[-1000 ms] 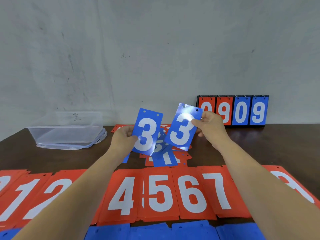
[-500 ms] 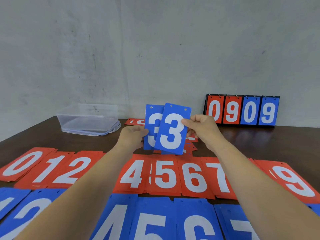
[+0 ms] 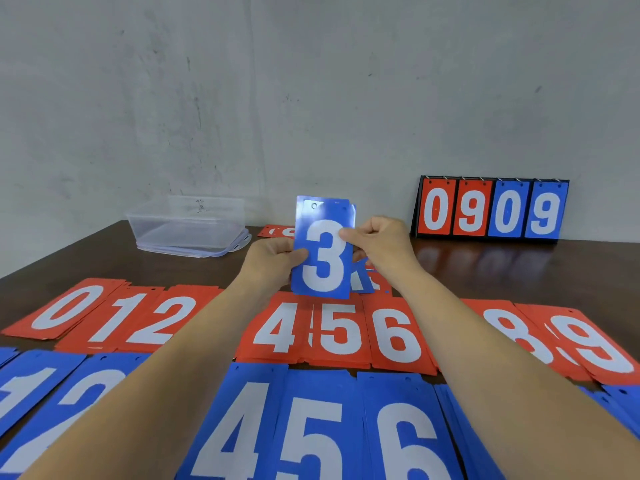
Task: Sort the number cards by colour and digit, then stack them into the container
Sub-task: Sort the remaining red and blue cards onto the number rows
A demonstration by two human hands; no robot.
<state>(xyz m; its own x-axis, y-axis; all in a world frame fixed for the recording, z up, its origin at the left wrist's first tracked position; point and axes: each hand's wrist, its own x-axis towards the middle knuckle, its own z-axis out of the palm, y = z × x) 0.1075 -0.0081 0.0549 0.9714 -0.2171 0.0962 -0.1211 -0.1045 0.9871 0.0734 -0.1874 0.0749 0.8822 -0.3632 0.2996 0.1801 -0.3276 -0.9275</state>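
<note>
I hold two blue "3" cards [image 3: 323, 249] upright, one stacked right behind the other, above the middle of the table. My left hand [image 3: 273, 259] pinches their left edge and my right hand [image 3: 379, 242] pinches their right edge. Below lies a row of red card piles [image 3: 393, 336] marked 0, 1, 2, 4, 5, 6, 8, 9. Nearer to me is a row of blue card piles [image 3: 311, 431] showing 1, 2, 4, 5, 6. A clear plastic container [image 3: 188, 225] stands at the back left. Behind my hands lie several unsorted loose cards [image 3: 367, 280].
A black flip scoreboard [image 3: 491, 207] reading 0 9 0 9 stands against the wall at the back right. A red card [image 3: 277, 231] lies flat just right of the container. The dark wooden table [image 3: 519, 271] shows bare wood at the right.
The two blue 3 cards, held apart one second ago, have slid together into one aligned pair. My view has tilted down, showing more of the blue row.
</note>
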